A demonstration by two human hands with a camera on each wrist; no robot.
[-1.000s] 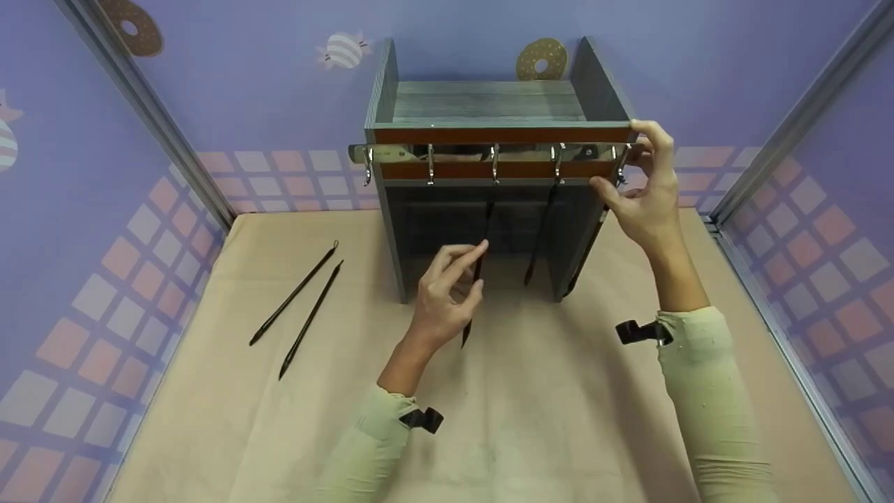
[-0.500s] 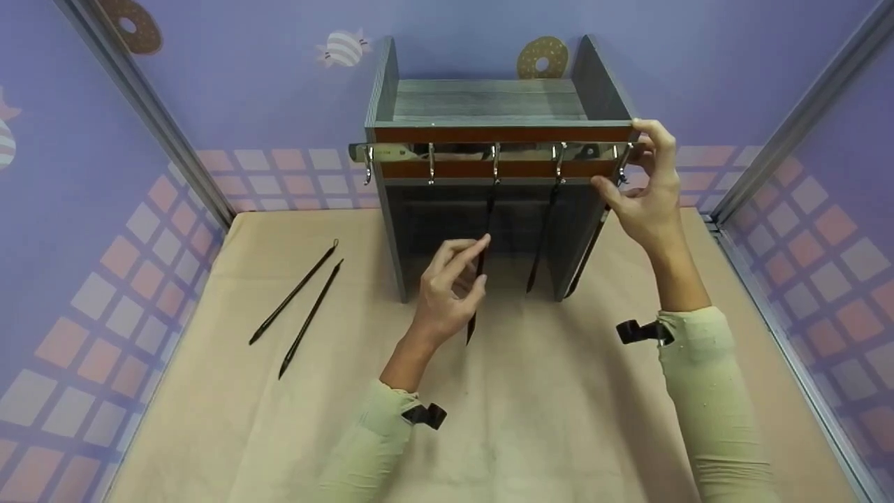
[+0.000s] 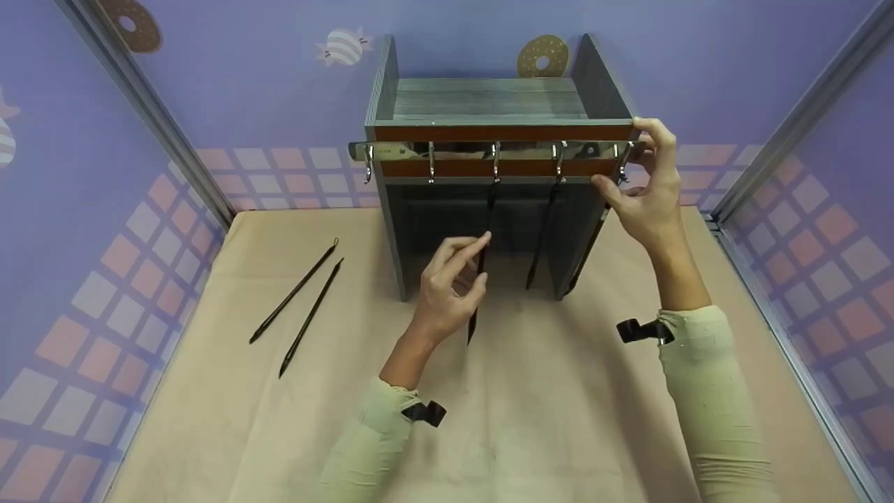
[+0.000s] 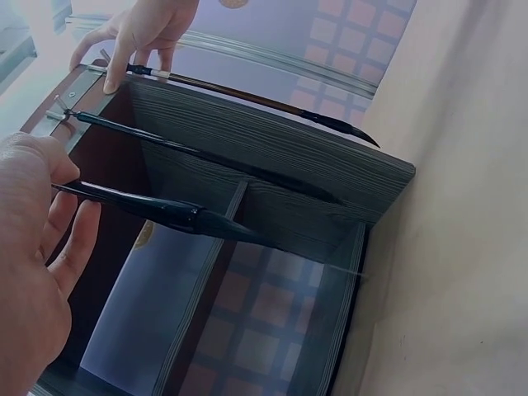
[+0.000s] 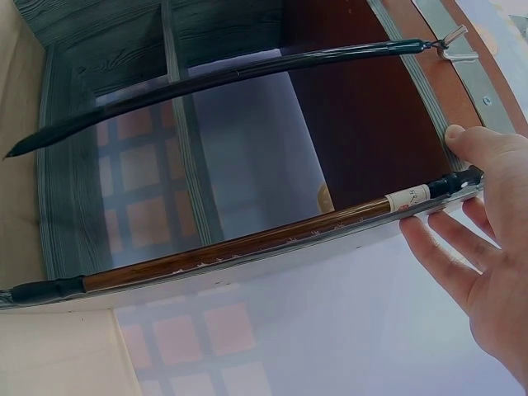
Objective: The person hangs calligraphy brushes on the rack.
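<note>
My left hand [image 3: 447, 286] pinches a dark calligraphy brush [image 4: 161, 210] between thumb and fingers, its tip pointing down toward the table. The upper end of this brush reaches the middle hook [image 3: 496, 166] on the metal rail of a grey wooden shelf [image 3: 482, 101]. With thumb in front and fingers at the side, my right hand [image 3: 649, 199] holds the shelf's upper right corner. One dark brush [image 3: 541, 241] hangs from the hook right of the middle. Beside the right hand, a brown-handled brush [image 5: 239, 245] hangs from the end hook along the shelf's side panel.
Two more dark brushes, one with a loop at its end [image 3: 293, 292] and one beside it [image 3: 311, 320], lie on the beige cloth [image 3: 209, 419] to the left. The two leftmost hooks carry nothing. Patterned walls [image 3: 265, 84] enclose the table behind and on both sides.
My left hand has risen slightly, bringing the brush's top up to the middle hook, and its tip has shifted slightly right. The neighbouring hanging brush has swayed a little. The right hand keeps its hold.
</note>
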